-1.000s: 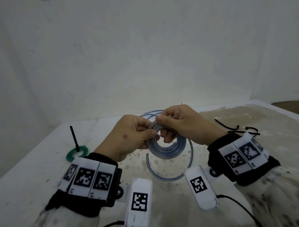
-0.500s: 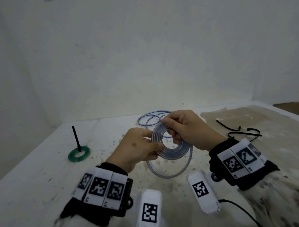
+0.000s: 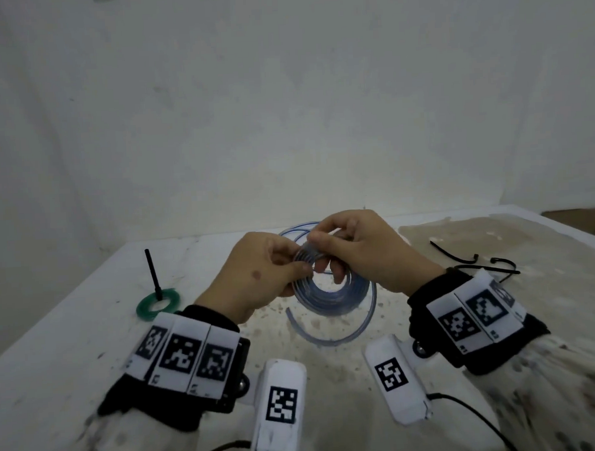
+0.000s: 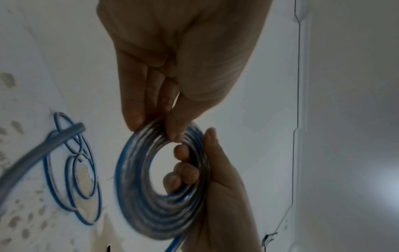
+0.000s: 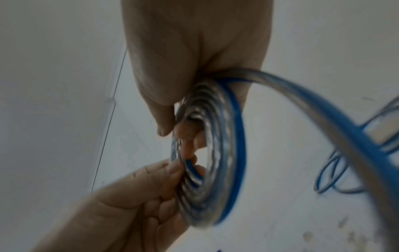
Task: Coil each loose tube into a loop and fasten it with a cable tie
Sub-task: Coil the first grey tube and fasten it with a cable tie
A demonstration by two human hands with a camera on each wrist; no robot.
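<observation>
A clear tube with a blue stripe is wound into a coil (image 3: 329,292) of several turns, held above the table. My left hand (image 3: 264,278) pinches the coil (image 4: 159,201) at its left rim. My right hand (image 3: 362,246) pinches the top rim, its fingers hooked through the hole. The coil (image 5: 213,153) fills the right wrist view. A loose tail of the tube (image 3: 345,335) curves below and to the right of the coil. A second loose blue-striped tube (image 3: 294,231) lies on the table behind the hands, also seen as loops (image 4: 73,170) in the left wrist view.
Black cable ties (image 3: 475,263) lie on the table at the right. A green ring (image 3: 158,301) with a black cable tie (image 3: 152,274) standing upright in it sits at the left. The white table (image 3: 72,337) meets a white wall behind.
The hands have turned the coil, and the loose tail below has grown shorter. Both hands moved slightly up and back together on the coil's top.
</observation>
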